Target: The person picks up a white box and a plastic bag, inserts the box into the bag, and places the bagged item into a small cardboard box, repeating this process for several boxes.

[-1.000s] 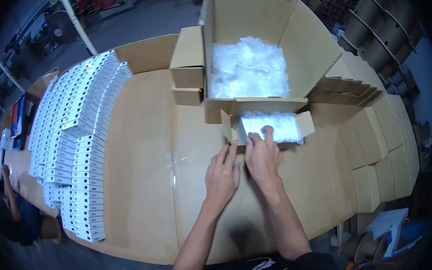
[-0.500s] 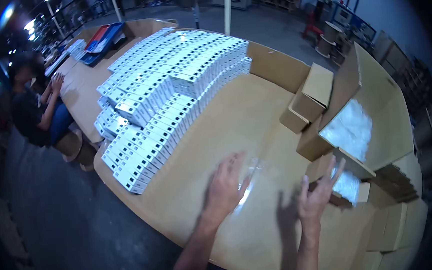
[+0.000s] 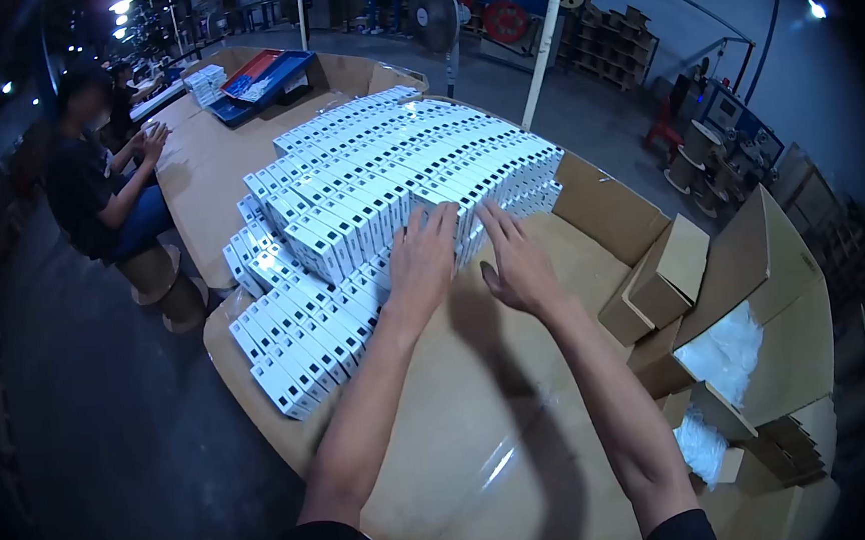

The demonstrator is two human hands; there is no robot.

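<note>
A large stack of small white boxes [image 3: 366, 184] with dark labels covers the left half of the cardboard-covered table [image 3: 482, 407]. My left hand [image 3: 422, 261] lies with fingers spread on the near edge of that stack. My right hand [image 3: 514, 260] reaches beside it, fingers apart, its fingertips at the boxes on the stack's right side. Neither hand holds anything that I can see.
At the right stands a big open carton [image 3: 755, 288] with clear plastic bags [image 3: 724, 350] inside, brown cardboard boxes [image 3: 659, 279] beside it, and a small open box [image 3: 710, 441] of bags below. Another person [image 3: 95, 183] sits at the far left by a table with blue trays [image 3: 259, 76].
Both hands left the small open box at the right and reached left across the table to the white box stack. The view swung left with them.
</note>
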